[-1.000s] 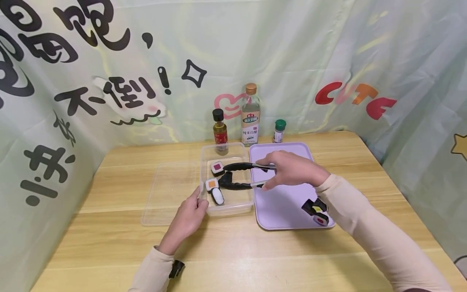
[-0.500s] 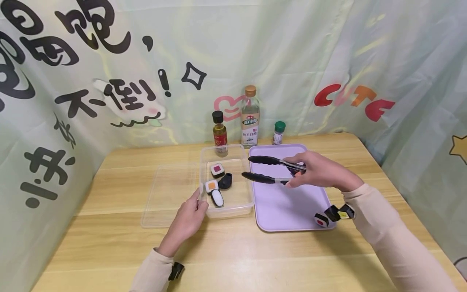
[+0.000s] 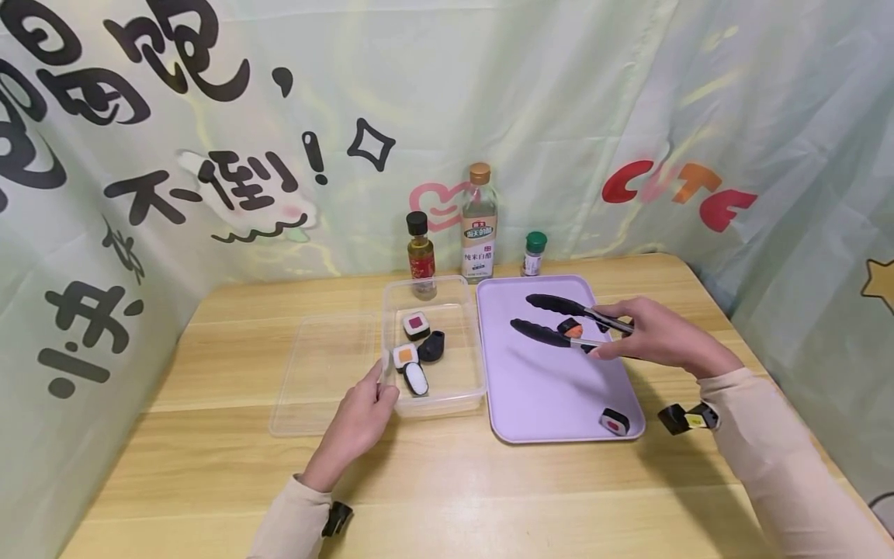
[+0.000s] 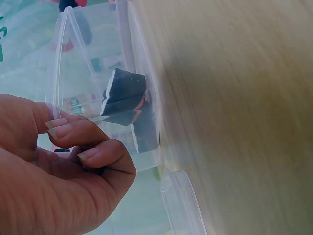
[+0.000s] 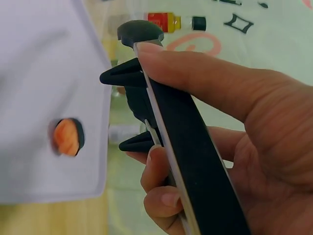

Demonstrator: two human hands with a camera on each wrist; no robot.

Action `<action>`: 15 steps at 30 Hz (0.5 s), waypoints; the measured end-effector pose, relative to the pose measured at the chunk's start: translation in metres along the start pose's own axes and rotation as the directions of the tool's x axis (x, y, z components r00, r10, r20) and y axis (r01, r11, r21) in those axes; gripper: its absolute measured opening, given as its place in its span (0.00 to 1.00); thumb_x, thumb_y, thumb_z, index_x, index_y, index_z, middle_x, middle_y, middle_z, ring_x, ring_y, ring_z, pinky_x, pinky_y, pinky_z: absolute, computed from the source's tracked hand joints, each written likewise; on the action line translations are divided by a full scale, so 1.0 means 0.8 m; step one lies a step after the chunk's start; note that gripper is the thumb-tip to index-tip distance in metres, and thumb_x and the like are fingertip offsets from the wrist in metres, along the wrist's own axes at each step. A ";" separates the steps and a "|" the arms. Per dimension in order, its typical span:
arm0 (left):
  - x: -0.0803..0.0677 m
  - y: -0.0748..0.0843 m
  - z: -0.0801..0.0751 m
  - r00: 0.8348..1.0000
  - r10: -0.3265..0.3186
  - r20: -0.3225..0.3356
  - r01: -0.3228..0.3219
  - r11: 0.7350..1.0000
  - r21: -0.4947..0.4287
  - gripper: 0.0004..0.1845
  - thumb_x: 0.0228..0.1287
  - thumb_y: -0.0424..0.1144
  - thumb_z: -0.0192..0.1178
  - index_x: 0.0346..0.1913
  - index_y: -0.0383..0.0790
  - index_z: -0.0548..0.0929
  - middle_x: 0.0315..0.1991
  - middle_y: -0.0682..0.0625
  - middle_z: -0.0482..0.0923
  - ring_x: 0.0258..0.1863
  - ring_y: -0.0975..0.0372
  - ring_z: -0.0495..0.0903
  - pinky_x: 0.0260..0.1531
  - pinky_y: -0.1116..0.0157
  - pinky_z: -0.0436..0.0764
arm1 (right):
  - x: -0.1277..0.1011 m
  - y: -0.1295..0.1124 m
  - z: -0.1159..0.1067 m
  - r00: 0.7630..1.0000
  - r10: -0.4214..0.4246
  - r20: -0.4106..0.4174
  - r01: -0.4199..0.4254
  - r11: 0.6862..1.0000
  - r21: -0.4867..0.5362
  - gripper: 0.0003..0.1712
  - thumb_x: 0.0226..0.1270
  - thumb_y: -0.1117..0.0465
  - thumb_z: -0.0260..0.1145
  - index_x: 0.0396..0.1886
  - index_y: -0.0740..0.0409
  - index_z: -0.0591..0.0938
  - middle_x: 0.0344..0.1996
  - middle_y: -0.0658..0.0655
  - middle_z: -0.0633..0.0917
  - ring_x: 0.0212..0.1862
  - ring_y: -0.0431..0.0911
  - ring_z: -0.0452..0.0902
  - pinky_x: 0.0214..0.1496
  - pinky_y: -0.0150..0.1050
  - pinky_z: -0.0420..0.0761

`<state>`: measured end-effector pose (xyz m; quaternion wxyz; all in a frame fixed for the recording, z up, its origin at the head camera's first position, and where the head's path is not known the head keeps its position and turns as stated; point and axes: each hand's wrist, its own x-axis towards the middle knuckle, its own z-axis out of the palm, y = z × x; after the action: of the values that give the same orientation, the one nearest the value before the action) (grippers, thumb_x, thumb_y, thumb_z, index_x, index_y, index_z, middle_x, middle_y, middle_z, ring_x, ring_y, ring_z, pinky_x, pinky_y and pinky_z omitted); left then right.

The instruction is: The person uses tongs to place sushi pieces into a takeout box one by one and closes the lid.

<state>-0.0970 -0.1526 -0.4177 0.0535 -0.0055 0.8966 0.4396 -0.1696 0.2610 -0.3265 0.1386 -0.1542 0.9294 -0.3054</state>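
Tongs (image 3: 559, 320) gripped in right hand (image 3: 653, 338), fingers curled round the handles; tips spread, above purple tray (image 3: 545, 396). Orange sushi piece (image 3: 570, 328) lies between the tips on the tray, contact unclear. Red-topped sushi piece (image 3: 615, 421) sits at the tray's near corner, below the fingers. Left hand (image 3: 359, 415) pinches the rim of clear box (image 3: 447, 400); four sushi pieces (image 3: 417, 345) just beyond its fingertips. Three bottles (image 3: 479, 221) behind.

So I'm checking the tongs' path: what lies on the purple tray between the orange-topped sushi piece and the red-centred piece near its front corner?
Nothing: in the head view the purple tray is bare between the orange-topped sushi piece and the red-centred piece.
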 end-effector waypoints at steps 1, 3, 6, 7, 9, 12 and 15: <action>0.000 0.000 0.000 1.000 0.000 0.001 0.000 1.000 0.000 0.34 0.72 0.36 0.47 0.79 0.31 0.56 0.18 0.54 0.63 0.14 0.64 0.58 0.13 0.69 0.58 | -0.001 0.004 0.000 1.000 0.008 -0.004 -0.008 1.000 -0.003 0.48 0.54 0.51 0.81 0.68 0.74 0.73 0.62 0.72 0.77 0.56 0.58 0.74 0.49 0.45 0.78; 0.000 0.001 0.000 1.000 -0.001 0.002 0.001 1.000 -0.002 0.34 0.72 0.36 0.47 0.79 0.32 0.56 0.18 0.54 0.64 0.14 0.64 0.58 0.13 0.69 0.58 | -0.003 0.012 0.000 1.000 0.016 -0.013 -0.016 1.000 -0.002 0.48 0.54 0.51 0.81 0.68 0.74 0.73 0.62 0.72 0.78 0.55 0.57 0.74 0.49 0.46 0.78; 0.000 0.001 0.000 1.000 -0.004 0.001 0.004 1.000 -0.003 0.34 0.72 0.36 0.47 0.79 0.33 0.56 0.18 0.54 0.64 0.14 0.64 0.58 0.13 0.69 0.58 | -0.005 0.023 0.000 1.000 0.020 -0.024 -0.020 1.000 -0.014 0.49 0.53 0.49 0.81 0.68 0.74 0.73 0.64 0.73 0.75 0.60 0.60 0.72 0.53 0.51 0.77; 0.000 0.001 0.000 1.000 -0.004 0.000 0.004 1.000 -0.001 0.34 0.72 0.36 0.47 0.79 0.33 0.56 0.18 0.54 0.64 0.14 0.64 0.59 0.13 0.69 0.58 | -0.006 0.027 0.000 0.999 0.026 -0.026 -0.026 1.000 -0.017 0.50 0.53 0.48 0.80 0.68 0.75 0.73 0.64 0.74 0.75 0.62 0.62 0.71 0.55 0.55 0.77; 0.000 0.001 0.000 1.000 -0.003 -0.001 0.003 1.000 0.002 0.34 0.72 0.36 0.47 0.79 0.32 0.56 0.18 0.54 0.64 0.14 0.64 0.58 0.13 0.69 0.58 | -0.008 0.033 0.000 0.999 0.037 -0.028 -0.037 0.999 -0.011 0.50 0.53 0.48 0.80 0.67 0.76 0.72 0.64 0.75 0.74 0.65 0.66 0.69 0.58 0.60 0.75; 0.000 0.001 0.000 1.000 -0.001 0.000 0.001 1.000 0.007 0.34 0.71 0.36 0.47 0.79 0.31 0.56 0.18 0.54 0.63 0.14 0.64 0.58 0.13 0.69 0.57 | -0.010 0.043 0.001 0.998 0.055 -0.032 -0.056 0.998 -0.015 0.51 0.53 0.47 0.80 0.67 0.77 0.72 0.63 0.76 0.74 0.65 0.68 0.68 0.58 0.62 0.74; -0.001 0.002 0.000 1.000 -0.001 0.001 0.001 1.000 0.011 0.35 0.71 0.36 0.47 0.79 0.31 0.56 0.18 0.54 0.63 0.14 0.64 0.58 0.13 0.69 0.57 | -0.011 0.052 0.001 0.997 0.068 -0.037 -0.069 0.997 -0.019 0.51 0.53 0.46 0.80 0.68 0.75 0.72 0.63 0.76 0.74 0.64 0.65 0.69 0.57 0.60 0.74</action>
<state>-0.0965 -0.1516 -0.4165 0.0542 -0.0056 0.8989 0.4348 -0.1696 0.2954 -0.3513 0.1308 -0.1181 0.9396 -0.2936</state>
